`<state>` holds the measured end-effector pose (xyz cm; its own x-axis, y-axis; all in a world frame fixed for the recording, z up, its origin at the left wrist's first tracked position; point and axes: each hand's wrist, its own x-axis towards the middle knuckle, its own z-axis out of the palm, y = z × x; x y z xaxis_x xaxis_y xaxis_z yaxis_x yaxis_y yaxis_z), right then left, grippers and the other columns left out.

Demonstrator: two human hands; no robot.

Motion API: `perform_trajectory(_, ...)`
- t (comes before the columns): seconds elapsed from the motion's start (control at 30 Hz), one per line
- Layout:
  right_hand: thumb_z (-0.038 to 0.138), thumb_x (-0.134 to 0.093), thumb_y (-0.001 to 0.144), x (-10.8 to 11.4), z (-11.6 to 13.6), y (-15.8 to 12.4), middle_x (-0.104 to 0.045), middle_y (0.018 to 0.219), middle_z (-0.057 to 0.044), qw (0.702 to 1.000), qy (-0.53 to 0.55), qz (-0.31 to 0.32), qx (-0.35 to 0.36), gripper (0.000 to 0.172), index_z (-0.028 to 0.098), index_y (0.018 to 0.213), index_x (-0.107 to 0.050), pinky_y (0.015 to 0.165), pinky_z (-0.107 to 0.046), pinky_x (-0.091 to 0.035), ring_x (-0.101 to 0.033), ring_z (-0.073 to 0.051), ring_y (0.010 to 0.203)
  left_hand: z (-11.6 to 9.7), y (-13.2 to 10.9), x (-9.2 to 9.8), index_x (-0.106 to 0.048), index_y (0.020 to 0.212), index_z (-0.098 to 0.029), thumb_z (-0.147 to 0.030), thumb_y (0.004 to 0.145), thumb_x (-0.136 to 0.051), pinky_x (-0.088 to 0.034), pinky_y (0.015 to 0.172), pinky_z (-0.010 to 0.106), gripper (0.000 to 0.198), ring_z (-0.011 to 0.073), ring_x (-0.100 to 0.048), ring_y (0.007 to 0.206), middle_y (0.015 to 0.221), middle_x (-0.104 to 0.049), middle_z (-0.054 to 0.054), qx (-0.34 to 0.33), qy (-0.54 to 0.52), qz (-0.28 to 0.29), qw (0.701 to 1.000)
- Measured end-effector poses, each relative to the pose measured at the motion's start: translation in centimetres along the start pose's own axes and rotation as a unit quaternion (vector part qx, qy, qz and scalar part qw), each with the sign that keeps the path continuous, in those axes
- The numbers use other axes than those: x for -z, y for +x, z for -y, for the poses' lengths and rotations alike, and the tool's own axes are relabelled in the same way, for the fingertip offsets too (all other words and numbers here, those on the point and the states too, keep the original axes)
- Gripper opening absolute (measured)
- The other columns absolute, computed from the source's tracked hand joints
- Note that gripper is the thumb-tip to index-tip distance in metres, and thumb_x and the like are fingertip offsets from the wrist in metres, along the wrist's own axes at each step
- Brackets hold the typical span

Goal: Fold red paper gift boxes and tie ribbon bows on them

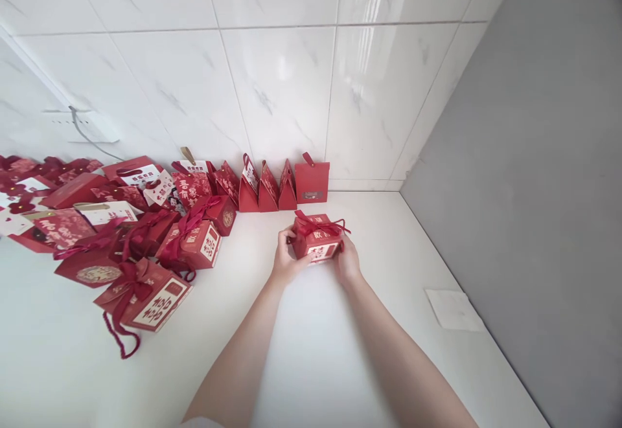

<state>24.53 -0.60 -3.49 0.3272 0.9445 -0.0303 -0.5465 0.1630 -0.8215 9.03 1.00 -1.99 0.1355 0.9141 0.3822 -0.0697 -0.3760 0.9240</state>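
Note:
A red gift box (318,236) with a ribbon bow on top and a white label on its front is held between both hands over the white tabletop. My left hand (289,257) grips its left side, thumb along the front lower edge. On the opposite side my right hand (348,261) is closed against the box, its fingers partly hidden behind it. Behind the box, near the wall, stands a row of red triangular boxes (269,190), ending in a red box with a small strap (311,182).
To the left lies a crowded heap of red gift boxes (72,228), with a large ribboned box (146,295) at its front. A white square (454,309) lies at the right, beside a grey panel (534,156). A cable (90,136) runs from a wall socket behind the heap.

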Motion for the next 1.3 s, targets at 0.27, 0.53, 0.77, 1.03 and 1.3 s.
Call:
perform_trajectory(0.27,0.053,-0.062,0.080,0.4,0.2,-0.4,-0.064,0.125,-0.008,0.999,0.040,-0.010,0.001,0.042,0.021,0.108,-0.065,0.101,-0.040,-0.047,-0.057,-0.023,0.121,0.5,0.0,0.8,-0.040,0.102,-0.023,-0.032,0.057,-0.083,-0.038,0.096,0.037,0.062,0.0227,-0.053,0.113,0.122,-0.053,0.010,0.034,0.135,-0.078,0.987)
perform_trajectory(0.53,0.049,-0.062,0.080,1.0,0.1,-2.8,-0.061,0.121,-0.005,0.997,-0.025,-0.062,0.034,0.034,0.024,0.103,-0.061,0.094,-0.036,-0.048,-0.059,-0.019,0.111,-1.4,-2.0,0.0,-0.042,0.086,-0.022,-0.039,0.058,-0.082,-0.039,0.092,0.036,0.052,0.0223,-0.054,0.105,0.108,-0.052,0.006,0.060,0.250,-0.145,0.955)
perform_trajectory(0.77,0.052,-0.064,0.081,0.0,1.1,-4.4,-0.056,0.138,-0.003,0.996,-0.062,0.058,0.035,0.050,0.027,0.124,-0.059,0.106,-0.036,-0.038,-0.050,-0.021,0.127,-4.0,-6.2,0.7,-0.043,0.094,-0.025,-0.054,0.079,-0.063,-0.038,0.093,0.038,0.039,0.0230,-0.059,0.101,0.098,-0.062,0.005,0.111,0.189,-0.127,0.967)
perform_trajectory(1.03,0.070,-0.048,0.084,0.9,1.3,-3.7,-0.075,0.090,-0.007,0.994,-0.044,0.088,-0.037,0.058,0.020,0.105,-0.068,0.087,-0.039,-0.048,-0.068,-0.024,0.087,-9.6,-4.9,4.0,-0.052,0.110,-0.024,-0.057,0.087,-0.052,-0.035,0.103,0.037,0.040,0.0236,-0.053,0.118,0.122,-0.056,0.009,0.039,0.217,-0.193,0.956)
perform_trajectory(1.3,0.068,-0.052,0.083,0.8,1.3,-3.8,-0.074,0.087,-0.007,0.994,-0.063,0.087,-0.020,0.052,0.020,0.095,-0.070,0.084,-0.037,-0.049,-0.067,-0.022,0.084,-13.1,0.5,2.0,-0.062,0.111,-0.019,-0.030,0.026,-0.093,-0.018,0.113,0.049,0.091,0.0441,-0.038,0.133,0.122,-0.061,0.016,0.065,0.277,0.118,0.951)
